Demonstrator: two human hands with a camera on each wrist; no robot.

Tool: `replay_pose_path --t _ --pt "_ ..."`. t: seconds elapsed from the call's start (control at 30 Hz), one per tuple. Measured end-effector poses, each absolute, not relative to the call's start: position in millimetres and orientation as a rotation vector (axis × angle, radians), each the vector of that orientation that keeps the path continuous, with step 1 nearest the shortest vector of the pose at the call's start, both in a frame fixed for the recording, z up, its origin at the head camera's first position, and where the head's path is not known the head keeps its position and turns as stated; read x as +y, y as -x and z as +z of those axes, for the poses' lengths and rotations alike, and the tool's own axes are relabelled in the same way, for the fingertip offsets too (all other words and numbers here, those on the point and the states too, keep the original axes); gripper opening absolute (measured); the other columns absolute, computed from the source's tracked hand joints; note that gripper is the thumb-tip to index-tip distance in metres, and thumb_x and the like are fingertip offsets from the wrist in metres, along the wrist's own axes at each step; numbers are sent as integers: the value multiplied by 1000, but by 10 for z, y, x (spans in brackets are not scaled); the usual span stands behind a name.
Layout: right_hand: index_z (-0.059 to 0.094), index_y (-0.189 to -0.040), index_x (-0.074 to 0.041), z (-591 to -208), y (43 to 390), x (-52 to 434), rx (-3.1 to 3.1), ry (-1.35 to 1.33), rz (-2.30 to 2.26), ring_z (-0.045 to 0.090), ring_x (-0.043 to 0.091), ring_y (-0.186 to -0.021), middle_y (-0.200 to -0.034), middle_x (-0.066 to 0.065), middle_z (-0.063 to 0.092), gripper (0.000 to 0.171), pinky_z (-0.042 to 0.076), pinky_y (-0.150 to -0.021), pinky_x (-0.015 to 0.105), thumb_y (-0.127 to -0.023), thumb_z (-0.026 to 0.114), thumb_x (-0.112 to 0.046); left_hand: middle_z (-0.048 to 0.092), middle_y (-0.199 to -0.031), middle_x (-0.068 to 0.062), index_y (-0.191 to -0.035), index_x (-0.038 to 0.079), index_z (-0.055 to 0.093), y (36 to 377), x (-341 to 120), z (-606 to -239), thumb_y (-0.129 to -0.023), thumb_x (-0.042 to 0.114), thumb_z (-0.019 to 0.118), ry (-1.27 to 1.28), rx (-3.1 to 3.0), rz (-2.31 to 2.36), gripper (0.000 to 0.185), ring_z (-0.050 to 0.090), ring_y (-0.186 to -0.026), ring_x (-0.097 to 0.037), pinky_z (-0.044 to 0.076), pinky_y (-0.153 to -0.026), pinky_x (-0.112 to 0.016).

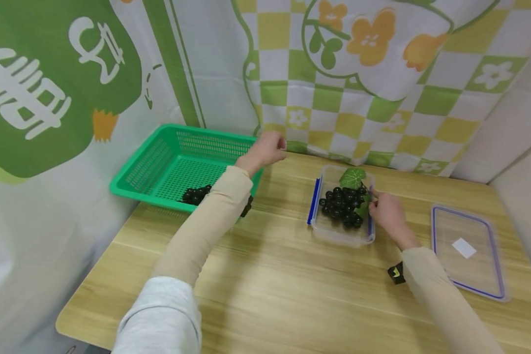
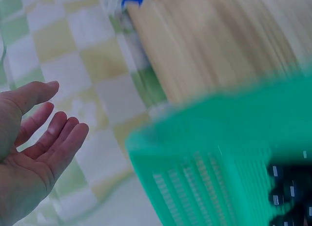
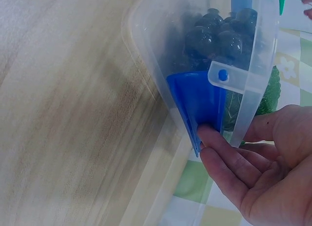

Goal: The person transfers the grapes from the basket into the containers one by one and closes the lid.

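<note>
Touching the blue side clip [image 3: 197,106] of the clear container [image 1: 341,231] with straight fingertips, my right hand [image 1: 387,212] grips nothing. That container sits mid-bench [image 1: 270,275] and holds a dark grape bunch [image 1: 341,205] with green leaves. My left hand [image 1: 265,150] hovers empty, fingers relaxed, above the green basket's [image 1: 159,169] far corner; more grapes [image 1: 195,194] lie inside. A clear lid [image 1: 466,250] rests further right.
</note>
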State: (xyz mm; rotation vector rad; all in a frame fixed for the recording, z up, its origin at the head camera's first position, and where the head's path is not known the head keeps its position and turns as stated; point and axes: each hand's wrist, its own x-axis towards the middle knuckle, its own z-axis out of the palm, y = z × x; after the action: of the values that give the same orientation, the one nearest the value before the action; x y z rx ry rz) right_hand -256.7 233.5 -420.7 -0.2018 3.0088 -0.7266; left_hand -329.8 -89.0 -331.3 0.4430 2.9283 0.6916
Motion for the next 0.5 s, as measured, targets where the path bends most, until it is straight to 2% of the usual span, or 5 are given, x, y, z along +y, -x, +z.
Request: replay_pose_path --t 0.2,0.27,0.37,0.43,0.5 --pt "41 -135 11 -4219 2560 2331 2997 189 -730 33 10 -39 -44 -1 39 50 30 -38 25 -86 41 0 60 -111 -16 -109 -3 59 3292 -1455 -3279 -88 8 59 -278 2935 631 23 55 -98 -27 49 -87 -40" --pt "41 -135 12 -4217 2553 2332 3007 186 -724 34 10 -39 -46 1 42 50 30 -38 25 -86 41 -1 56 -92 -14 -94 -1 59 3278 -1628 -3294 -87 6 58 -234 2917 581 10 51 -82 -25 47 -75 -36" --pt "42 -134 12 -4219 2552 2329 3018 198 -719 35 11 -39 -47 3 45 50 31 -38 26 -86 42 -1 47 -82 -7 -83 4 55 3239 -1842 -3314 -87 6 58 -189 2888 512 5 41 -72 -19 40 -67 -33" --pt "42 -133 13 -4222 2554 2324 3023 209 -717 35 11 -39 -47 4 47 50 31 -38 26 -85 42 -1 49 -82 -9 -82 4 55 3215 -1953 -3326 -86 6 58 -165 2860 470 5 41 -72 -20 40 -67 -33" --pt "42 -133 13 -4226 2555 2314 3027 216 -714 36 12 -40 -48 5 48 50 32 -39 26 -85 43 -1 58 -97 -11 -95 3 61 3196 -2035 -3340 -87 7 59 -136 2841 443 9 50 -81 -21 47 -74 -36"
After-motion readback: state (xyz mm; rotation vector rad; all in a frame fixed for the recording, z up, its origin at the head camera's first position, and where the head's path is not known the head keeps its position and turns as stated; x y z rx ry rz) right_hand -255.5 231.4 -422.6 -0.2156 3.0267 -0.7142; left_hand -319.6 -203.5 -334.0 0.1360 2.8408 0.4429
